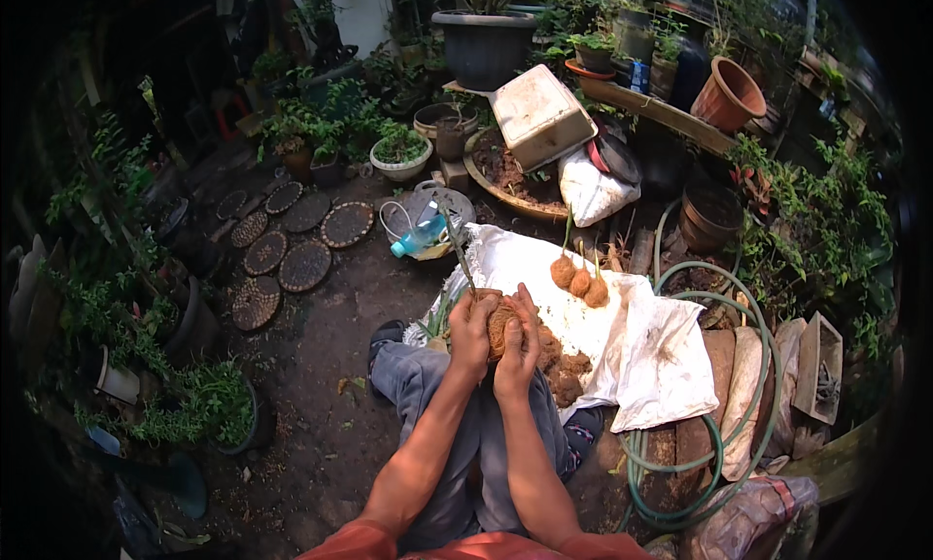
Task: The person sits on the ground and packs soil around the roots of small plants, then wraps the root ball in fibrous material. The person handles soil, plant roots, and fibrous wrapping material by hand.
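Between my two hands is a brown fibre-wrapped ball [501, 330], with a thin plant stem [461, 258] rising from its far side. My left hand [469, 334] grips its left side near the stem's base. Cupped against its right side is my right hand [520, 345], thumb on the fibre. Beyond them, three similar balls with green shoots [580, 283] rest on a white woven sack [510, 258]. A heap of loose brown fibre or soil [567, 378] lies on the sack by my right knee. Narrow green leaves [439, 318] show left of my left hand.
A turquoise bottle [419, 236] lies beyond the sack's left end. Round pebbled stepping discs [305, 266] cover the ground at left. Right of the sack, a coiled green hose [771, 363] loops over logs. An upturned pale basin [541, 115] leans on a wide soil-filled planter [503, 188].
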`<state>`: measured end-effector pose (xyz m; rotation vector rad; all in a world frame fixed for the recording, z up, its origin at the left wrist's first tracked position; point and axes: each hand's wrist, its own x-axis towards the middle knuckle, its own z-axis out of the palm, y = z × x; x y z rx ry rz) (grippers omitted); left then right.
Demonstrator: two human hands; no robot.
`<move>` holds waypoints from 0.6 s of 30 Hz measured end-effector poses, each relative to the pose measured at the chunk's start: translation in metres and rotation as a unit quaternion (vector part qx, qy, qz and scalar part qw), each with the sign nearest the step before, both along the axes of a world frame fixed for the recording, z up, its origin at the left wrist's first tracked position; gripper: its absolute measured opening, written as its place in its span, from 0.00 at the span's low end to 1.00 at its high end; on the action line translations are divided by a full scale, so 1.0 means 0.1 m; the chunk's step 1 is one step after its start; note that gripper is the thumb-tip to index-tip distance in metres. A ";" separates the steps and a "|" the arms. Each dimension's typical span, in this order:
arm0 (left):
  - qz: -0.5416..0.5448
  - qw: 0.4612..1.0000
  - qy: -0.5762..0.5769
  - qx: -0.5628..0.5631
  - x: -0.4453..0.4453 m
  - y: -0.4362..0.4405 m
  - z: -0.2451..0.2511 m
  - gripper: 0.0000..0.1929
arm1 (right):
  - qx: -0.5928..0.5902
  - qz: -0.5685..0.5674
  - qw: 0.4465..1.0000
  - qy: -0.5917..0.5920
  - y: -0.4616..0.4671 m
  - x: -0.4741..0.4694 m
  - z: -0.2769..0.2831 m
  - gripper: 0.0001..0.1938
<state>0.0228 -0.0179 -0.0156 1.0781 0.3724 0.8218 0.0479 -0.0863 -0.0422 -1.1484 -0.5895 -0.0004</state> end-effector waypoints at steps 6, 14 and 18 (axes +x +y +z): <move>0.031 0.999 0.018 0.036 -0.05 -0.02 0.09 0.14 | -0.061 -0.082 0.984 -0.145 0.00 -0.05 0.10 0.24; -0.061 0.995 0.046 0.069 -0.03 -0.08 0.13 0.16 | 0.158 0.123 0.951 0.236 0.00 0.08 -0.03 0.26; -0.042 0.991 0.038 0.123 -0.01 -0.11 0.10 0.13 | 0.203 0.195 0.906 0.315 -0.05 0.04 0.13 0.29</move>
